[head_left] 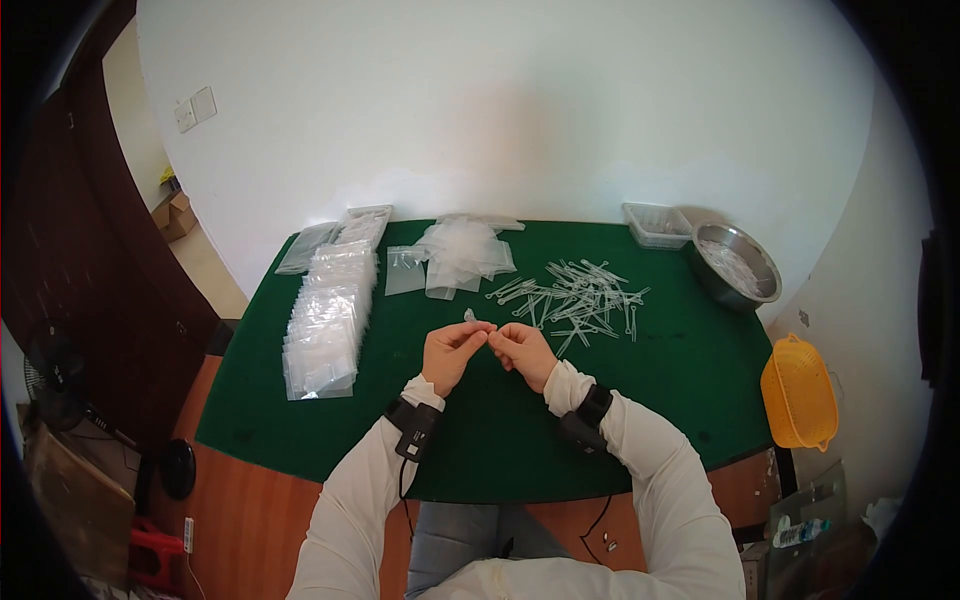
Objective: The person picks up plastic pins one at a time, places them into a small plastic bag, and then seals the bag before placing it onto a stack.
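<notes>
My left hand [455,354] is closed in a pinch near the middle of the table, with a small clear plastic piece [469,314] sticking up past its fingers. Its exact kind is hard to tell. Fingertips of my right hand [523,353] meet those of the left, also pinched; whatever lies between them is hidden. Just beyond, to the right, lies a loose pile of clear plastic sticks with ringed ends [580,298]. Clear zip bags [455,252] are heaped behind my hands, and a long overlapping row of filled-looking bags [328,315] runs along the left.
On the green table [480,440], a metal bowl [762,288] and a clear plastic tray [655,240] stand at the back right. Another tray [380,214] sits back left. A yellow basket [798,392] is beside the right edge. Cables hang from both wristbands.
</notes>
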`<state>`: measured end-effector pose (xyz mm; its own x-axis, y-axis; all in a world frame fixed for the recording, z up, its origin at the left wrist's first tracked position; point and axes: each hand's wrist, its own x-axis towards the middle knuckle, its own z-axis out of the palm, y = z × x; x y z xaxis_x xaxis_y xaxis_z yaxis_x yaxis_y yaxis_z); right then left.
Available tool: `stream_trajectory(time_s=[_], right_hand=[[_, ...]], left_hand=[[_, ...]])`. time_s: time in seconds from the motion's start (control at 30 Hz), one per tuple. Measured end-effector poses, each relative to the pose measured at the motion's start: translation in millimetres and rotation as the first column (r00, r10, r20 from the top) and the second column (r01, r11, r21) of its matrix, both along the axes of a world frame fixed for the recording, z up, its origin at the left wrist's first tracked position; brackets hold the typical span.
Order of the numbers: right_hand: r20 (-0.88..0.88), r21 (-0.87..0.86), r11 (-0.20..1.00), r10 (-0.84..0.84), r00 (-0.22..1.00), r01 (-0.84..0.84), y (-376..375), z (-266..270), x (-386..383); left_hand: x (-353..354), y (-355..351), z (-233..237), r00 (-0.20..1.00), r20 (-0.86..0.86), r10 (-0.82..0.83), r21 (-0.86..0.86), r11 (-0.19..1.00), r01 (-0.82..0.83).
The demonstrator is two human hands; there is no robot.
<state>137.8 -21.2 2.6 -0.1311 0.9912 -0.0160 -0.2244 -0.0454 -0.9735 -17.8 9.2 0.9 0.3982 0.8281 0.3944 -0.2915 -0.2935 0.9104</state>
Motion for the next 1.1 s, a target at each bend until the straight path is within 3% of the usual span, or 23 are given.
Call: stream_trajectory(time_s=[0.2,0.23,0.3,0.33,0.4,0.43,0.53,0.57,0.67,0.83,0.93,1.1], right_hand=[[0.078,0.055,0.998,-0.004,0.997,0.000,5.7,0.1,7.1],[0.221,0.182,0.982,-0.093,0.971,0.052,13.5,-4.3,16.0],[0.448,0.437,0.895,-0.304,0.841,0.091,28.7,-12.4,36.7],[0.449,0.436,0.896,-0.302,0.841,0.089,33.9,-13.5,47.8],[0.509,0.584,0.786,-0.551,0.662,0.205,41.2,-11.0,70.9],[0.510,0.585,0.785,-0.550,0.661,0.202,40.9,-8.2,80.0],[0.711,0.603,0.786,-0.606,0.357,0.134,38.7,-3.9,98.4],[0.711,0.603,0.786,-0.606,0.357,0.133,38.8,-4.5,97.8],[0.646,0.763,0.635,-0.743,0.176,-0.123,37.0,-10.5,94.1],[0.691,0.719,0.676,-0.720,0.059,-0.160,40.7,-25.1,95.4],[0.756,0.651,0.752,-0.654,0.002,-0.105,37.1,-18.7,95.9],[0.777,0.626,0.779,-0.627,-0.059,-0.041,33.6,-10.8,92.9]], left_hand=[[1.0,0.8,-0.2,0.998,0.063,0.014,-0.072,0.997,-0.009],[0.5,2.0,-0.7,0.997,0.077,0.022,-0.082,0.997,-0.016],[-1.1,2.7,-2.3,0.995,0.091,0.032,-0.092,0.995,-0.024],[-1.7,2.5,-3.6,1.000,0.007,0.000,-0.057,0.998,0.000],[-1.9,2.8,-4.6,0.985,-0.164,-0.055,0.010,0.998,0.058],[-1.5,2.9,-5.1,0.986,-0.161,-0.054,0.012,0.998,0.056],[0.1,1.1,-7.7,0.923,-0.352,-0.158,-0.024,0.987,0.160],[0.5,0.7,-7.3,0.923,-0.352,-0.157,-0.024,0.987,0.159],[0.8,-1.9,-4.9,0.922,-0.355,-0.158,-0.029,0.987,0.158],[0.4,-2.5,-3.8,0.917,-0.374,-0.136,-0.005,0.989,0.145],[0.2,0.1,-7.0,0.934,-0.334,-0.124,-0.004,0.991,0.131],[-0.5,2.6,-7.4,0.963,-0.252,-0.091,-0.011,0.996,0.091]])
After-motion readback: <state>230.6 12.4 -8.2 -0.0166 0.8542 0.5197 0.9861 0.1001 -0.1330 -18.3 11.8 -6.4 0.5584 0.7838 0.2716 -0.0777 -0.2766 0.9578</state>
